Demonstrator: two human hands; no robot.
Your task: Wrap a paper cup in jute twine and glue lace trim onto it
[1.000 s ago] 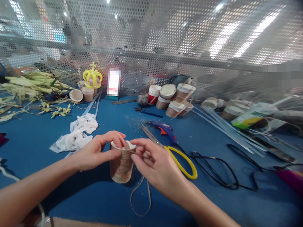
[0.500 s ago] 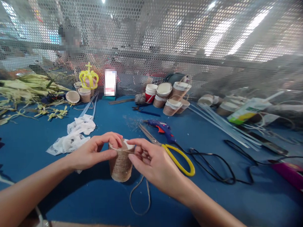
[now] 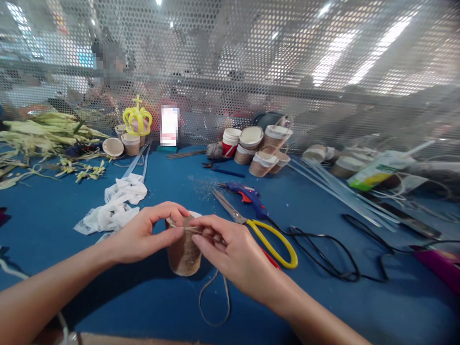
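A small paper cup wrapped in brown twine stands upright on the blue table, its pale inside partly hidden by my fingers. My left hand grips the cup's rim from the left, fingertips over the edge and thumb against the outer wall. At the right side of the rim, my right hand pinches the loose twine close to the cup wall. The twine's tail drops below that hand and makes a loop on the table. Scissors with yellow and red handles lie just beyond my right hand.
A blue glue gun lies behind the scissors, its black cord running right. Crumpled white cloth sits left. Wrapped cups, clear glue sticks, a phone, a yellow crown and dried husks line the back before a perforated panel.
My right hand has shifted slightly left, its fingers now closer to my left fingertips at the rim. The cup stays in place, and the view has moved a little.
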